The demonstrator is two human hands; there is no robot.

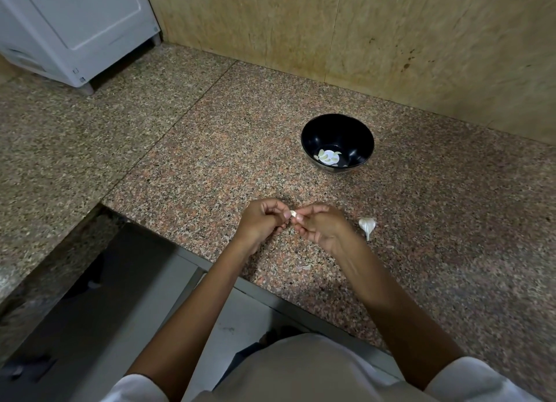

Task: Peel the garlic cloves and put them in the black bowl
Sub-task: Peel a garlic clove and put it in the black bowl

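The stone counter [210, 149] lies under both hands. The black bowl [337, 142], with peeled cloves [328, 158] inside, sits past the right hand [320, 225]. The garlic bulb [367, 225] lies just right of it. The left hand [261, 221] and right hand together pinch one clove [292, 213].
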